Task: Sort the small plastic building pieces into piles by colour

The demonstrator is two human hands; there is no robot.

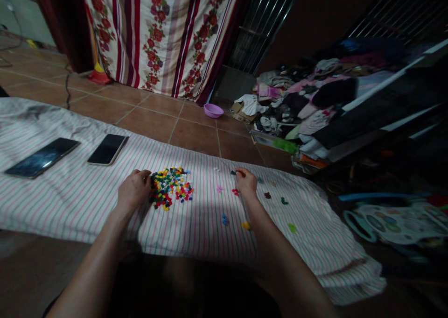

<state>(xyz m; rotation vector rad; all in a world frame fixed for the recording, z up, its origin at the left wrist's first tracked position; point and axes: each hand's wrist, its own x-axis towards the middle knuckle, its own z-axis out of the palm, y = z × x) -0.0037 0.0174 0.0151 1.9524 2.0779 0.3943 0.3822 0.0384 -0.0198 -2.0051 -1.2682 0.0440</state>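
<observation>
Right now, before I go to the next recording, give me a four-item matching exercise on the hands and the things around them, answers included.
Column one:
1. Left hand
2. Right hand
3. Pile of small pieces
4. Purple basin

Column two:
A. Many colours mixed together
B. On the tiled floor
C. Close to a few red pieces
D. At the left edge of the pile

Right pairs: 1-D, 2-C, 3-A, 4-B.
</observation>
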